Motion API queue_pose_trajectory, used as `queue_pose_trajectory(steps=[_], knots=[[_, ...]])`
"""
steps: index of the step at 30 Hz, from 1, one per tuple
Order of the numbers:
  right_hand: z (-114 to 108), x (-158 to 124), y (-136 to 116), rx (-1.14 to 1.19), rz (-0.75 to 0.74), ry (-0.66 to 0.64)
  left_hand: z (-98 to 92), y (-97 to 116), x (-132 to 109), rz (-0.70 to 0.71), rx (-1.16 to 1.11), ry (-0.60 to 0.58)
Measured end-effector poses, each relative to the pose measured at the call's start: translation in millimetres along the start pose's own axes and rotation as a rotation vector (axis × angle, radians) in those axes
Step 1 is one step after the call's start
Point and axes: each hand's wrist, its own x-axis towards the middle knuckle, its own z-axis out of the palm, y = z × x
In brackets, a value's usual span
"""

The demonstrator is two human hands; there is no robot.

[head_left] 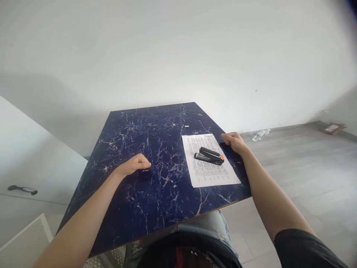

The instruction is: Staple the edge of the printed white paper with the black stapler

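Note:
A dark blue marbled table [156, 186] fills the middle of the view. On its right side lies a printed paper sheet [208, 169], and a black stapler [209, 155] with an orange tip rests on top of it. My left hand [135, 164] lies on the bare tabletop left of the sheet, fingers curled under loosely with nothing in them. My right hand [234, 141] rests at the table's right edge beside the sheet's upper corner, fingers bent over the edge, close to the stapler but not touching it.
A small white scrap [186, 127] lies on the table beyond the sheet. A plastic bottle [261, 134] lies on the grey floor by the white wall, and a cardboard piece [333, 128] lies farther right. A white cabinet with a dark handle [22, 190] stands at left.

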Motion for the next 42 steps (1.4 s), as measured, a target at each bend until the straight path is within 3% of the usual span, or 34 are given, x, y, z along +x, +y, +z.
queue_pose_trajectory(steps=[30, 38, 42], knots=[[0, -1, 1, -0.116, 0.021, 0.009, 0.2, 1, 1, -0.016, 0.006, 0.006], [12, -5, -9, -0.123, -0.021, 0.072, 2.2, 5, 2, -0.014, 0.023, -0.004], [17, -16, -29, -0.179, -0.05, 0.046, 3.5, 9, 2, -0.023, 0.054, -0.011]])
